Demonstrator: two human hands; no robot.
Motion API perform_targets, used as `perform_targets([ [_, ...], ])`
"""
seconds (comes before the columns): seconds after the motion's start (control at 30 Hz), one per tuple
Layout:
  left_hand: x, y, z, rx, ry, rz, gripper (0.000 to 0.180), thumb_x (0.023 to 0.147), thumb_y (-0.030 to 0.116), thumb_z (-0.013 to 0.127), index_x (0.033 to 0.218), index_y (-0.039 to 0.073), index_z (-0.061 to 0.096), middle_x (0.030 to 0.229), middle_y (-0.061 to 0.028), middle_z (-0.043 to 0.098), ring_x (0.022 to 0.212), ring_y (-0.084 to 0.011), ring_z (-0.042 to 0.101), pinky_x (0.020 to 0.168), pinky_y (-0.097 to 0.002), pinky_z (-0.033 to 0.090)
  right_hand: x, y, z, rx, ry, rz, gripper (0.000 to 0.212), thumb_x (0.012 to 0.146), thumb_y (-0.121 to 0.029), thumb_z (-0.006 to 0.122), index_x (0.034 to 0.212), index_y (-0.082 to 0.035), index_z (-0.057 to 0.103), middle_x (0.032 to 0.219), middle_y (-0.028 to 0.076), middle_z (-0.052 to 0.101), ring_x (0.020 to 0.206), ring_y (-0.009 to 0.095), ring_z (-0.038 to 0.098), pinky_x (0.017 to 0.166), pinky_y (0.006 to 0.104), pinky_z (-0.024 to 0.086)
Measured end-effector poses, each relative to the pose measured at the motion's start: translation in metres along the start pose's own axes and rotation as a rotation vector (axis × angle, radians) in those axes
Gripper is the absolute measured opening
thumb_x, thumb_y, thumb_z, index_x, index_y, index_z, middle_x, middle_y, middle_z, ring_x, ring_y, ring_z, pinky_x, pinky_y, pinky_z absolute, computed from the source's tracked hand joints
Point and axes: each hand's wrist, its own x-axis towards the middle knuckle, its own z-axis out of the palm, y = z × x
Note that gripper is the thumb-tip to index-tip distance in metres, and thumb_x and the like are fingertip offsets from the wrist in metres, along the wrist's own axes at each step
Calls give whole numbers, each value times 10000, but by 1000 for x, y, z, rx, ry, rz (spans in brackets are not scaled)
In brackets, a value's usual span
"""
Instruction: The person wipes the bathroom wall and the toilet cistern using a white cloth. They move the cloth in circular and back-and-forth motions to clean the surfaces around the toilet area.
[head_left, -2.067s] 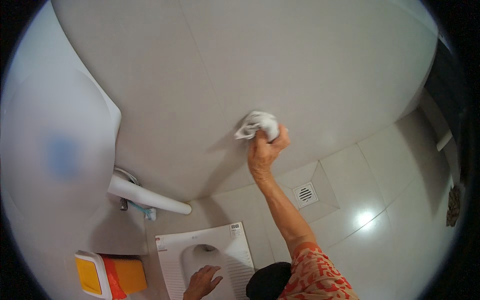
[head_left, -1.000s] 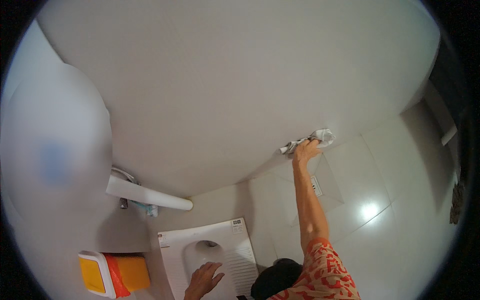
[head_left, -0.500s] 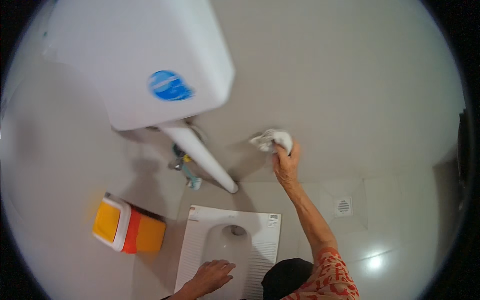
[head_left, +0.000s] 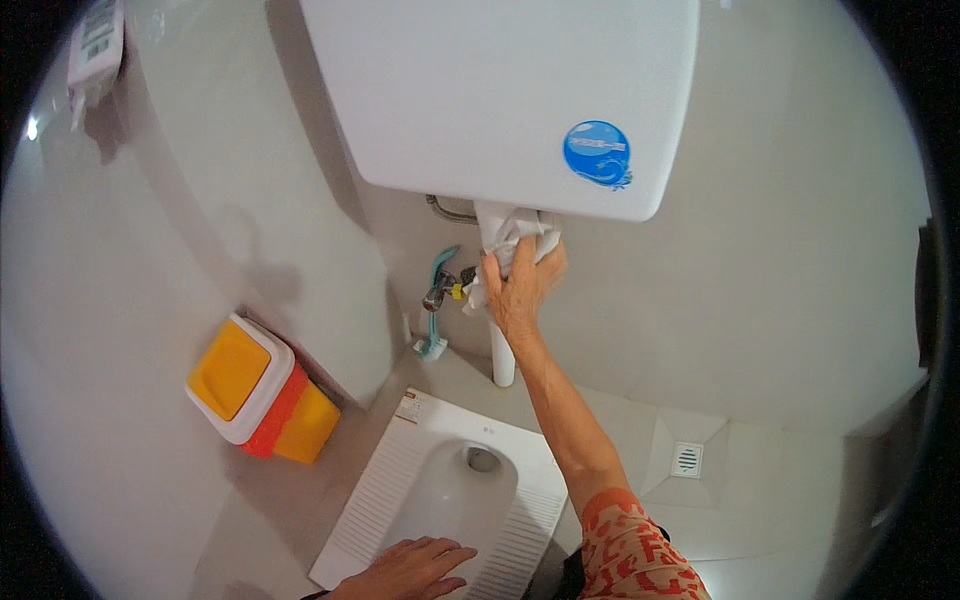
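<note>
My right hand (head_left: 524, 292) reaches up and grips a white cloth (head_left: 528, 228), wrapped against the upper part of the white flush pipe (head_left: 503, 358). Just above the hand hangs a white toilet cistern (head_left: 470, 100) with a round blue sticker. The cloth and fingers hide part of the pipe. Low in the view, my left hand (head_left: 408, 568) hovers over the white squat toilet (head_left: 540, 505), its fingers stretched out and nothing in them.
A metal tap valve (head_left: 436, 298) and a teal-handled brush (head_left: 431, 346) are left of the pipe. A yellow, white and red bin (head_left: 262, 385) stands by the left wall. A floor drain (head_left: 687, 459) lies right. A wrapped package (head_left: 98, 45) is upper left.
My right hand and the cloth have gone from the bare wall right of the flush pipe onto the pipe below the cistern. The view has turned left; my left hand stays low, fingers outstretched.
</note>
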Motion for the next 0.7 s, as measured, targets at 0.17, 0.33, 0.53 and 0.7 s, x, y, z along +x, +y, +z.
perform_targets([
  [0.17, -25, -4, -15, -195, 212, 44, 428, 811, 203, 632, 1206, 86, 515, 1132, -147, 555, 1054, -332, 527, 877, -416, 440, -52, 14, 25, -167, -134, 38, 509, 726, -144, 681, 1163, 4, 465, 1250, 337, 365, 1153, 455, 348, 913, 537, 293],
  [0.33, -31, -36, -17, -244, 182, 158, 433, 800, 202, 638, 1193, 64, 517, 1127, -147, 553, 1040, -326, 530, 861, -421, 441, -119, 45, 49, -298, -198, 221, 531, 708, -64, 664, 1187, -12, 442, 1178, 292, 441, 1093, 463, 399, 900, 518, 323],
  [0.53, -32, -41, -24, -215, 118, 194, 439, 788, 214, 645, 1178, 55, 524, 1111, -147, 555, 1023, -317, 535, 848, -412, 443, -119, 55, 13, -396, -251, -287, 455, 679, -24, 658, 1116, -75, 541, 1094, 191, 481, 981, 376, 464, 789, 458, 354],
  [0.7, -32, -48, -15, -165, 147, 214, 429, 793, 215, 627, 1178, 62, 515, 1097, -128, 556, 1003, -300, 540, 846, -393, 444, 7, -19, 12, -454, 51, -892, 172, 708, -156, 703, 852, -146, 609, 1306, 80, 456, 1158, 245, 438, 843, 379, 334],
])
